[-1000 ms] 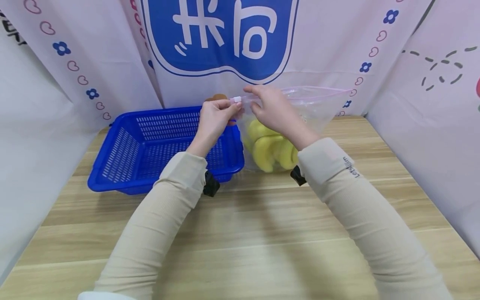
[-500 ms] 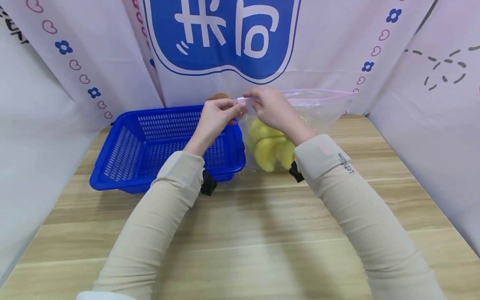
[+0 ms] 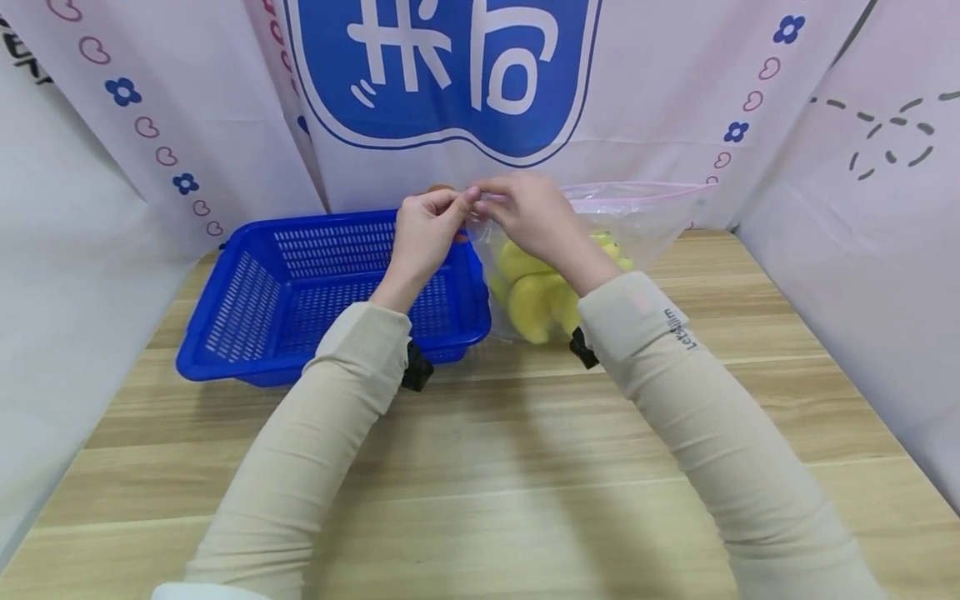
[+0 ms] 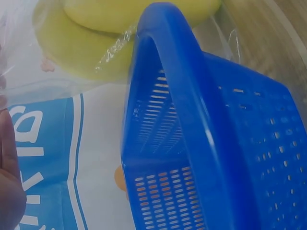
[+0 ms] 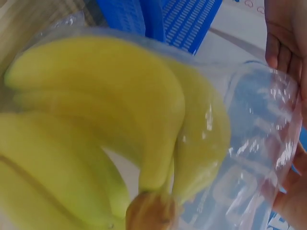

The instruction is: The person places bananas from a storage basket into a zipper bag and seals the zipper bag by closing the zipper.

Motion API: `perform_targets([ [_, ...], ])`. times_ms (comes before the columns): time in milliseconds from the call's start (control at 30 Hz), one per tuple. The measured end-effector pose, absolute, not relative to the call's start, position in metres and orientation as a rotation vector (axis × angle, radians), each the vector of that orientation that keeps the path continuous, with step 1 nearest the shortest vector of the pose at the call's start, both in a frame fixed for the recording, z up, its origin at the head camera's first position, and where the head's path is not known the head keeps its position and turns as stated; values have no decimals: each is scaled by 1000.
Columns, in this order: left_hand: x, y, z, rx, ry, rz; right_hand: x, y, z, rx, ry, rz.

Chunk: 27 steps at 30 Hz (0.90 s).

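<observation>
A clear zip bag [image 3: 645,225] with a pink-edged mouth stands on the table with yellow bananas [image 3: 534,304] inside. My left hand [image 3: 422,237] pinches the bag's upper left corner between thumb and fingers. Right beside it, my right hand [image 3: 536,218] pinches the same zip edge, its fingertips close to the left ones. The white slider seen before is hidden behind the fingers. In the right wrist view the bananas [image 5: 110,67] fill the bag, with a brown stem end [image 5: 152,211] at the bottom.
A blue perforated basket [image 3: 197,354] stands left of the bag, its right end next to it. Orange-brown things [image 3: 441,189], mostly hidden, show behind its far right corner. A printed cloth [image 3: 637,92] hangs at the back of the wooden table [image 3: 465,517].
My right hand has moved left along the zip edge to the left hand's fingertips, its index finger coming down to a pinch. The white slider has gone out of sight. The basket stays put.
</observation>
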<state>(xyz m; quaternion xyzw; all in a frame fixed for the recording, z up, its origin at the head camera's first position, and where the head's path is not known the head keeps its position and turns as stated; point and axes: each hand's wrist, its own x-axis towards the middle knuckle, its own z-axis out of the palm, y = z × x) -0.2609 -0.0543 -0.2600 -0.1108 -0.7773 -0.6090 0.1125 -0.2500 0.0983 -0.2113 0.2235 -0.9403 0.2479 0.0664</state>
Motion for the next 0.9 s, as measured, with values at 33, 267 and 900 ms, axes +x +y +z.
perform_targets([
  [33,-260,-54,-260,-315,-2286,-1773,-250,97,-212,665,-2832,746],
  [267,-258,-50,-261,-305,-2296,-1726,-246,93,-210,573,-2799,812],
  [900,-257,-54,-261,-306,-2376,-1629,-250,105,-206,512,-2859,654],
])
